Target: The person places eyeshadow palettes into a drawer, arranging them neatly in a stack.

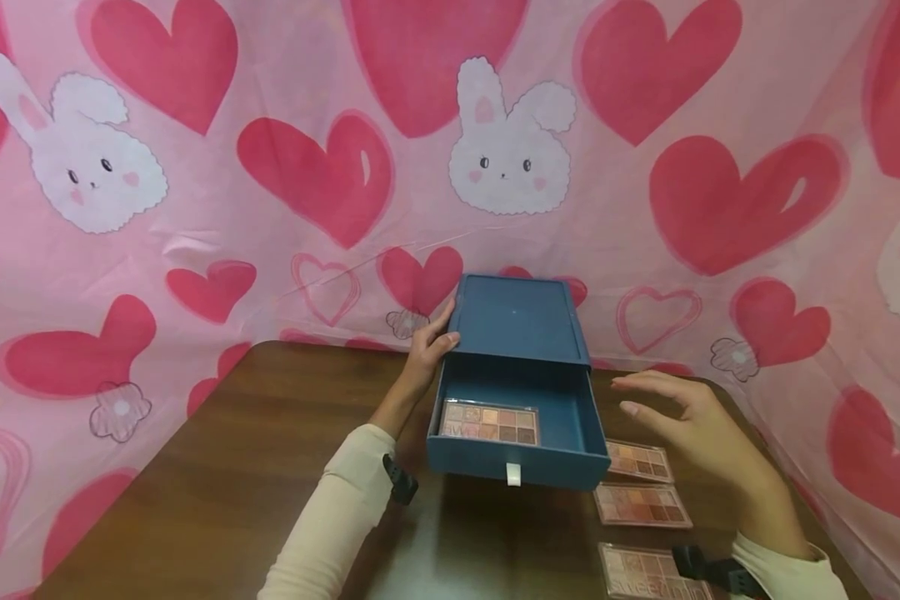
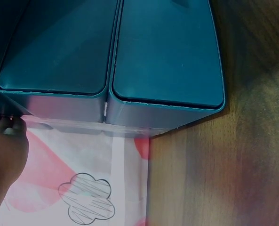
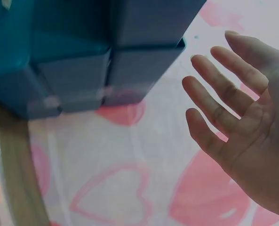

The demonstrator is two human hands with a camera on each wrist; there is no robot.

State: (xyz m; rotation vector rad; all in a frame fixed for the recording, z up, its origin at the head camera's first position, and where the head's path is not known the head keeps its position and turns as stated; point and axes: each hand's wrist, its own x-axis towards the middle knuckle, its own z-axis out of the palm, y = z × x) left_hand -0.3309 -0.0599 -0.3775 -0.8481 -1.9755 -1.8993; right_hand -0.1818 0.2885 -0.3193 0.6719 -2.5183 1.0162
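A blue drawer box [image 1: 521, 321] stands on the table with its top drawer pulled out toward me. Inside the drawer's left part lies an eyeshadow palette [image 1: 489, 422] with a clear lid and rows of warm shades. My left hand [image 1: 429, 343] rests against the box's left side, thumb by the top front corner. In the left wrist view, the fingertips touch the box wall. Held in the air to the right of the drawer, my right hand [image 1: 690, 421] has its fingers loosely extended and nothing in them. The right wrist view shows its fingers spread beside the box.
Three more eyeshadow palettes lie on the wooden table [image 1: 217, 467] to the right of the drawer: a far palette [image 1: 640, 461], a middle palette [image 1: 642, 505] and a near palette [image 1: 648, 571]. A white pull tab [image 1: 513, 474] marks the drawer front. Behind hangs a pink heart-and-bunny cloth [image 1: 412, 200].
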